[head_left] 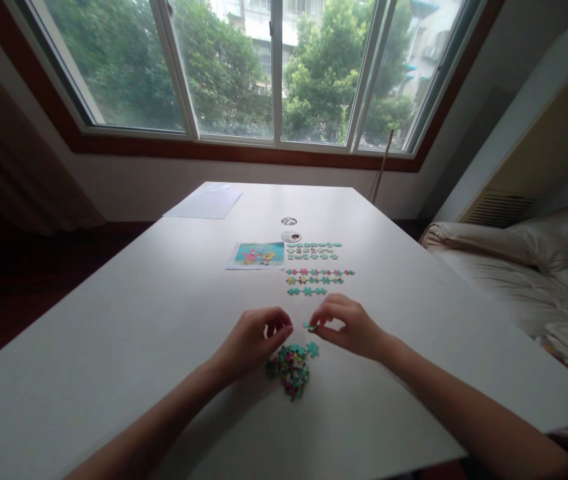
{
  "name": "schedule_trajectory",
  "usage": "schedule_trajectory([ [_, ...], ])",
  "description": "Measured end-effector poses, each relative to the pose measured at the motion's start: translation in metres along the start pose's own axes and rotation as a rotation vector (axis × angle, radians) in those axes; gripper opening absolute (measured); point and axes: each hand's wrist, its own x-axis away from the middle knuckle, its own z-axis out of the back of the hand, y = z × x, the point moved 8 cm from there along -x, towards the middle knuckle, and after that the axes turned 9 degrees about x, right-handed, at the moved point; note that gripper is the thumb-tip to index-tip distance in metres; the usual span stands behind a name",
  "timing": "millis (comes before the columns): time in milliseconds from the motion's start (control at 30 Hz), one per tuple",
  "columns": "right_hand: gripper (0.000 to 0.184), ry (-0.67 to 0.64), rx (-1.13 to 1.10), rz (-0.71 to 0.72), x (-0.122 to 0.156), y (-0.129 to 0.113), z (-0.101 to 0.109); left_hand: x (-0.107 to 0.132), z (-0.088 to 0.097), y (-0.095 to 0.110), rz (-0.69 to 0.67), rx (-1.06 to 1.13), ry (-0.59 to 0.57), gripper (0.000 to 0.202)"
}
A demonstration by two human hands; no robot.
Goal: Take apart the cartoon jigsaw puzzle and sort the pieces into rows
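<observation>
Between the thumb and fingers of my right hand point(347, 321) is a small green puzzle piece point(309, 326), held just above the tabletop. My left hand point(259, 333) is curled, its thumb and fingertips drawn together; anything between them is too small to make out. Below both hands lies a heap of mixed puzzle pieces point(291, 367), mostly green with pink and yellow bits. One green puzzle piece point(313, 349) lies at the heap's upper right edge. Beyond my hands, several rows of puzzle pieces point(308, 291) are laid out to the right of a printed cartoon picture point(260, 255).
Two round items point(291, 237) lie behind the rows on the white table point(129, 320). Paper sheets point(204, 203) rest at its far left corner. A window point(234, 73) is beyond the table, and a cushioned sofa point(514, 267) stands at the right.
</observation>
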Motion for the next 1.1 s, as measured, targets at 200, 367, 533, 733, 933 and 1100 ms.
schedule_trajectory([
  [200, 0.004, 0.191, 0.360, 0.312, 0.004, -0.027, 0.009, -0.003, -0.011, -0.003, 0.157, 0.336, -0.047, 0.030],
  [367, 0.007, 0.186, 0.444, 0.390, 0.005, -0.035, 0.002, -0.003, -0.014, -0.005, 0.183, 0.437, -0.040, 0.028],
  [533, 0.012, 0.159, 0.276, 0.093, -0.003, -0.011, -0.001, -0.004, -0.004, -0.006, 0.132, 0.377, 0.048, 0.028],
  [733, 0.015, 0.053, -0.129, -0.285, -0.001, 0.016, -0.013, -0.004, 0.001, -0.003, 0.053, 0.235, 0.078, 0.024],
  [933, 0.019, -0.050, -0.237, -0.328, 0.002, 0.015, -0.027, -0.003, 0.000, 0.002, 0.019, 0.182, 0.065, 0.022],
  [1100, 0.016, -0.057, -0.267, -0.326, 0.002, 0.014, -0.029, -0.004, -0.004, 0.000, 0.015, 0.194, 0.041, 0.023],
])
